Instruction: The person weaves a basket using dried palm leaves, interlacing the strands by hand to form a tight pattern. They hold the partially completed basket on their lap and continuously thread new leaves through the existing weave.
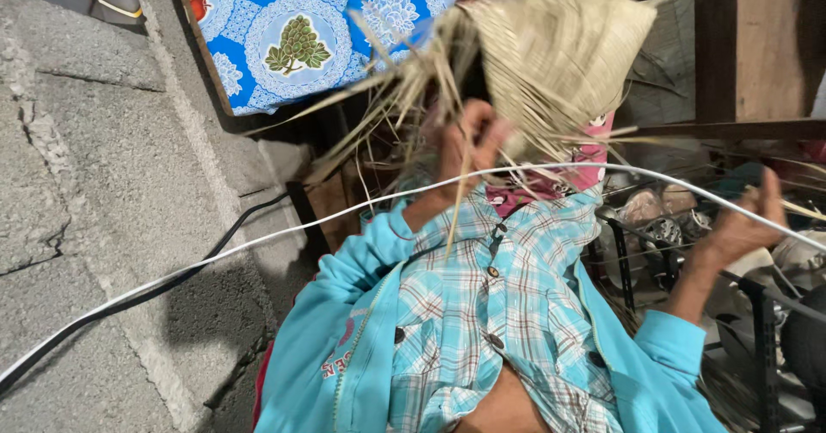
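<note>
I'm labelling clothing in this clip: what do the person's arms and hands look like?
Both arms are in long turquoise sleeves, left sleeve and right sleeve, of a jacket worn open over a checked light-blue, white and brown shirt with dark buttons. The left hand and right hand are bare: no gloves, and no ring or watch shows.

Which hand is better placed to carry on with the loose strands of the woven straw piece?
Probably the right hand: it grips the loose straw strands right under the pale woven straw piece. The left hand is stretched away to the side.
</note>
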